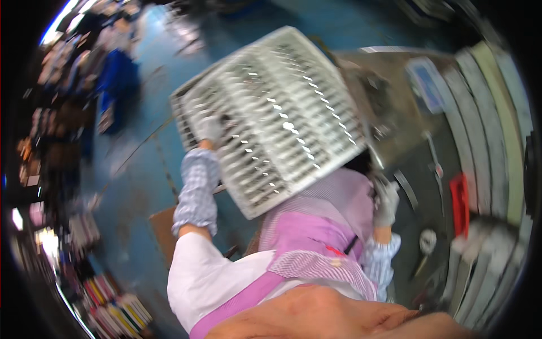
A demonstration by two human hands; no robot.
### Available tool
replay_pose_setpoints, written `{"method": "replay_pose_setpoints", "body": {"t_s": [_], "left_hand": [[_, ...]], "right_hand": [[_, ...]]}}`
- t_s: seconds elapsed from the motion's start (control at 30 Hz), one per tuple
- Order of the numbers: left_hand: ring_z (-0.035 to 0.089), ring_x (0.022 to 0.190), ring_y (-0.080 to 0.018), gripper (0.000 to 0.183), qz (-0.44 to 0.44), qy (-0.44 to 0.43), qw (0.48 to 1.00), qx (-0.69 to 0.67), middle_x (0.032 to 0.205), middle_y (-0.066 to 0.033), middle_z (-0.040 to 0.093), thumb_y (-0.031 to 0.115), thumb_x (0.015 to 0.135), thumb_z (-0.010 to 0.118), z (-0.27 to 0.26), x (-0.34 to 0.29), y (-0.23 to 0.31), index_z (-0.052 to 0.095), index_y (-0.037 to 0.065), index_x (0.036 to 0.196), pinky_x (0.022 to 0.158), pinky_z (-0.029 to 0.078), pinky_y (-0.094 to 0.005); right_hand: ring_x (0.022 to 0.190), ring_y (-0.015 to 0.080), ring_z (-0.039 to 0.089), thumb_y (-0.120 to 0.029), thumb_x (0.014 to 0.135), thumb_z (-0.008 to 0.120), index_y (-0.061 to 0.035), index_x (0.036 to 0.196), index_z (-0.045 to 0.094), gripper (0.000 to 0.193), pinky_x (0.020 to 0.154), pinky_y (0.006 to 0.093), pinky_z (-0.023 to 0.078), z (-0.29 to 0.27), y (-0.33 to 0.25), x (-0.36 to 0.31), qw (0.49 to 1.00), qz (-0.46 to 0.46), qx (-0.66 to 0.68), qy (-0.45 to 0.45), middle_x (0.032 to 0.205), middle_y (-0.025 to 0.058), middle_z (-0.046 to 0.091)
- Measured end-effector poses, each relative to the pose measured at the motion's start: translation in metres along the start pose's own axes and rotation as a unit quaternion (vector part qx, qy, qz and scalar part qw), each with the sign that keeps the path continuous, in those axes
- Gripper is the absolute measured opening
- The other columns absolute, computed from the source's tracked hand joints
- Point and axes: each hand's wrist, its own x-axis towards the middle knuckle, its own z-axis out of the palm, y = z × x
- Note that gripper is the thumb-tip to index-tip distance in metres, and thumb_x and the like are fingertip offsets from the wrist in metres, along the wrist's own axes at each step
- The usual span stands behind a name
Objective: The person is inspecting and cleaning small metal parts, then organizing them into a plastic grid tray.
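Observation:
A large white tray [257,121] with rows of narrow slots lies tilted before me, with small shiny pieces glinting in several rows. My left hand [210,129], in a white glove, is over the tray's left part, beside a small dark spot. Its fingers are smeared by motion, and whether it holds anything does not show. My right hand [386,202], also gloved in white, is low on the right, by the tray's near right corner and next to my purple apron [316,231]. Blur hides its fingers and anything in them.
A grey work surface [403,141] on the right bears a blue-and-white box [425,85], a red bin-like object [460,204] and a pale round-headed tool [427,242]. Long pale strips [480,130] line its far right. Blue floor [135,186] and blurred clutter lie left.

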Motion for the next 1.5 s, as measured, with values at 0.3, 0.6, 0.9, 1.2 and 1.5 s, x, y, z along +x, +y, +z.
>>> {"method": "replay_pose_setpoints", "body": {"t_s": [0.3,0.6,0.9,1.2,1.5], "left_hand": [[0.068,0.094,-0.0433,0.035,-0.024,0.078,0.978,-0.191,0.104,-0.0263,0.069,0.026,0.096,0.055,-0.001,0.01,0.002,0.065,0.015,0.128,0.08,0.053,-0.0508],[0.071,0.096,-0.0332,0.028,0.0,0.013,0.992,-0.122,0.097,-0.0168,0.074,0.039,0.094,0.059,0.006,0.021,-0.006,0.075,0.022,0.109,0.08,0.054,-0.0472],[0.068,0.095,-0.041,0.024,0.051,-0.037,0.952,-0.3,0.102,-0.0191,0.071,0.023,0.096,0.055,0.022,0.024,0.005,0.069,0.015,0.113,0.082,0.054,-0.0501],[0.069,0.087,-0.0385,0.023,0.006,0.079,0.98,-0.181,0.092,-0.0244,0.07,0.005,0.083,0.057,0.056,0.007,0.01,0.072,0.003,0.1,0.078,0.056,-0.0489],[0.067,0.091,-0.0378,0.02,0.159,0.065,0.96,-0.223,0.096,-0.0182,0.071,0.022,0.09,0.064,0.033,0.022,-0.003,0.077,0.015,0.103,0.082,0.053,-0.0464]], "right_hand": [[0.085,0.0162,0.058,0.002,0.091,0.065,-0.0058,0.136,0.057,0.047,0.082,0.0334,0.05,0.016,0.032,0.002,0.407,0.21,0.887,-0.065,0.111,0.0069,0.066],[0.058,0.0021,0.049,0.002,0.091,0.065,0.0049,0.122,0.063,0.031,0.049,0.0174,0.037,0.027,0.042,-0.014,0.831,0.23,0.505,0.039,0.093,0.0041,0.066],[0.061,0.0031,0.042,-0.01,0.096,0.068,0.0033,0.119,0.063,0.027,0.054,0.0192,0.033,0.053,0.059,-0.024,0.742,0.288,0.595,0.111,0.086,-0.0001,0.057],[0.071,0.005,0.053,-0.008,0.093,0.069,0.004,0.128,0.061,0.038,0.064,0.0183,0.045,0.048,0.022,-0.012,0.878,0.247,0.409,-0.018,0.098,0.0029,0.063],[0.095,0.0135,0.061,-0.001,0.081,0.074,-0.0013,0.145,0.049,0.068,0.083,0.0262,0.052,0.026,-0.024,-0.001,0.889,0.211,0.398,-0.083,0.117,0.0057,0.066]]}}
